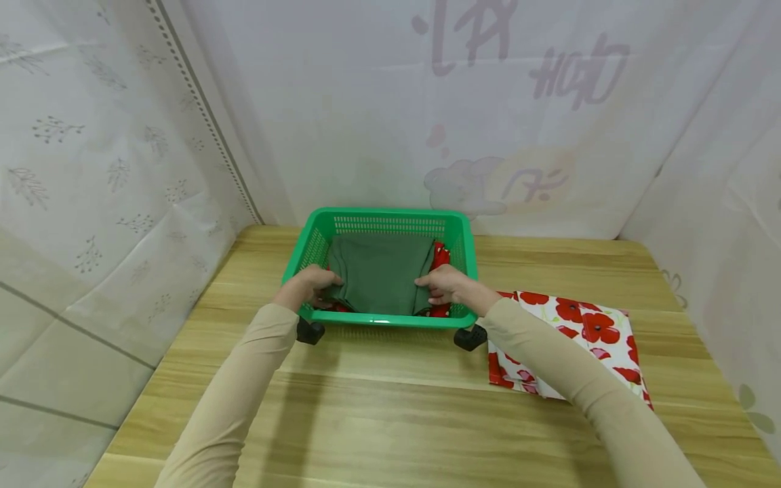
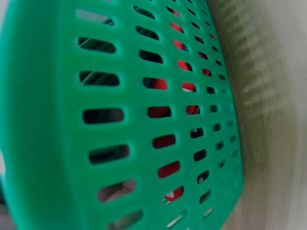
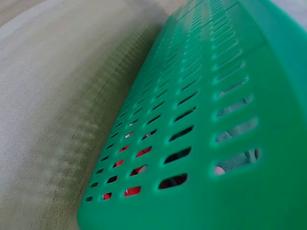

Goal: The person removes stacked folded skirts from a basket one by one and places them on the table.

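Note:
A green plastic basket with slotted walls stands on the wooden table. Inside it lies a folded dark green cloth, over a red cloth with white spots that shows at its sides. My left hand reaches over the near left corner and grips the green cloth's left edge. On the opposite side my right hand pinches its right edge, index finger on top. Both wrist views mostly show the basket wall, with red fabric behind its slots; the hands are largely hidden there.
A folded white cloth with red poppies lies on the table right of the basket, partly under my right forearm. Printed fabric curtains enclose the table at the back and sides. Black wrist cameras sit close to the basket's front.

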Tool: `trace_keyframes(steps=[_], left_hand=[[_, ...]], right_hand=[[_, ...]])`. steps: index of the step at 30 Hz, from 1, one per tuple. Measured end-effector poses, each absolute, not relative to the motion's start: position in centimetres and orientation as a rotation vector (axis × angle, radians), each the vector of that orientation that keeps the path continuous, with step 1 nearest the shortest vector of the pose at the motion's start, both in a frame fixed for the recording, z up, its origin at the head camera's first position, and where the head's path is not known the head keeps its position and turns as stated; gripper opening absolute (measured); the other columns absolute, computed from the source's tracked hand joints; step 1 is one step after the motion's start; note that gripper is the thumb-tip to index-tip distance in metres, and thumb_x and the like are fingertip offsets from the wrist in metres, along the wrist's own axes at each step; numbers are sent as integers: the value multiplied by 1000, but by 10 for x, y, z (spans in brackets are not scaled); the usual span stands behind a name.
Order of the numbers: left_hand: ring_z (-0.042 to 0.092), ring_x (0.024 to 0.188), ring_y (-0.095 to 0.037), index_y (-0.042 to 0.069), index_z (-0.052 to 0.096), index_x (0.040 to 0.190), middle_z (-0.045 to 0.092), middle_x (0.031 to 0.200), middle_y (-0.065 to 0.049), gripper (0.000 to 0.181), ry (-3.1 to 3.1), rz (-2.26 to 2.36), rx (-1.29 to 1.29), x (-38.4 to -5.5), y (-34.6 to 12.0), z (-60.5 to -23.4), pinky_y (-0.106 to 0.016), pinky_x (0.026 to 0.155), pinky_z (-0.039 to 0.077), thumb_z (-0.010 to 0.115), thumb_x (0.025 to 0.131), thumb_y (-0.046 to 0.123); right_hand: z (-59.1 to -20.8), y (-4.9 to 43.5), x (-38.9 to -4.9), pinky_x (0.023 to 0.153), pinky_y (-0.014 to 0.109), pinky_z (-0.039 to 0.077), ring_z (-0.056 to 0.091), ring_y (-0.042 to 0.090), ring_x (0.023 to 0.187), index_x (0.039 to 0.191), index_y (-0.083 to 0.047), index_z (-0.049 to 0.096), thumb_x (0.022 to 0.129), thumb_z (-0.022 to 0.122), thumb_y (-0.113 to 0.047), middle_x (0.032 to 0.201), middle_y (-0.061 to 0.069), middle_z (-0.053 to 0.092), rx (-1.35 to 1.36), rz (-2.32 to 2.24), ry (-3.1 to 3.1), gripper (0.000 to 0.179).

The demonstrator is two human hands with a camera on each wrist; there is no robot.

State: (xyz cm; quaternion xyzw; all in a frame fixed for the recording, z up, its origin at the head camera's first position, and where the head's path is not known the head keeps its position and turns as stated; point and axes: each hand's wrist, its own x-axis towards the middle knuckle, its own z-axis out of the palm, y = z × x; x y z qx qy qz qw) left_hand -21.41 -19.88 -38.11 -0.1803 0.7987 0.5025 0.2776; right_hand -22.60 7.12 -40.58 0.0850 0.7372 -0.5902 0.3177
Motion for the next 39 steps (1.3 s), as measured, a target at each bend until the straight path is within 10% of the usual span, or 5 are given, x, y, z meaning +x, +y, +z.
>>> trace_keyframes(steps=[6,26,30,33,39], left_hand=[[55,79,-18,-11,36,131,46,110,-16,45,2152,1388,-443,-216,-197,-382,-35,82,51,51,93,10],[51,108,-33,-12,27,138,38,132,-27,71,2228,1386,-409,-233,-207,-411,-39,86,47,65,87,21],[42,121,-38,-11,31,137,33,138,-28,69,2301,1288,-413,-234,-208,-412,-44,97,41,64,87,22],[31,130,-39,-11,32,137,28,143,-26,61,2320,1268,-435,-226,-203,-399,-45,106,32,58,89,17],[24,135,-38,-7,30,142,24,149,-23,63,2349,1299,-387,-222,-201,-386,-47,108,28,56,90,17]], right_hand=[[-408,66,-226,55,24,47,33,13,49,66,-14,24,90,62,-13,61,0,25,188,-1478,2039,45],[-410,59,-226,50,25,38,27,13,43,66,-7,42,92,59,-16,50,-2,21,197,-1448,2117,32],[-410,57,-226,55,24,41,33,10,47,140,2,36,93,58,-15,91,9,58,144,-1449,2143,55],[-408,57,-225,65,25,47,52,12,70,146,0,26,93,57,-15,144,14,37,109,-1448,2158,64],[-403,57,-226,77,28,49,41,25,127,146,0,26,93,57,-14,152,13,22,72,-1474,2155,63]])
